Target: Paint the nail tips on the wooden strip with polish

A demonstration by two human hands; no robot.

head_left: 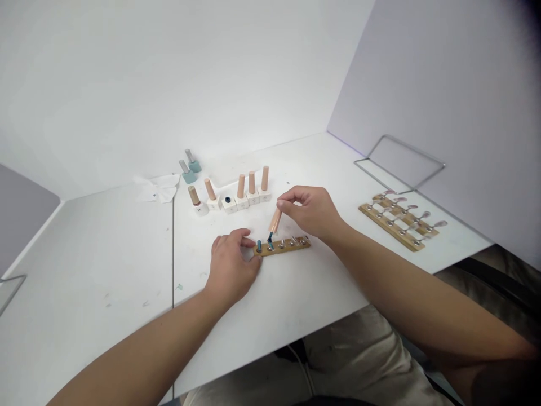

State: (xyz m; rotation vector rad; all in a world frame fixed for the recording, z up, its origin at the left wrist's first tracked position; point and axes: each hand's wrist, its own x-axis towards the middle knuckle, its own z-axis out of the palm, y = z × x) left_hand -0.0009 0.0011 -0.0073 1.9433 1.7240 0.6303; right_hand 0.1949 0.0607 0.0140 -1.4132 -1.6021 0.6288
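Note:
A nail polish brush (274,220) with a peach cap is pinched in my right hand (310,210), its blue-coated bristles at the second nail tip on a wooden strip (276,248). The first nail tip (259,246) is dark blue; the others along the strip look clear. My left hand (234,260) grips the strip's left end between thumb and fingers. Behind the hands stands an uncapped white polish bottle (229,204) with a dark blue neck, in a row of white bottles with peach caps (241,186).
Two teal bottles (188,172) and a crumpled white tissue (158,188) are at the back left. On the right lie wooden strips with clear nail tips (393,225), beside a wire stand (399,163). A seam (173,254) crosses the table; white panels rise behind.

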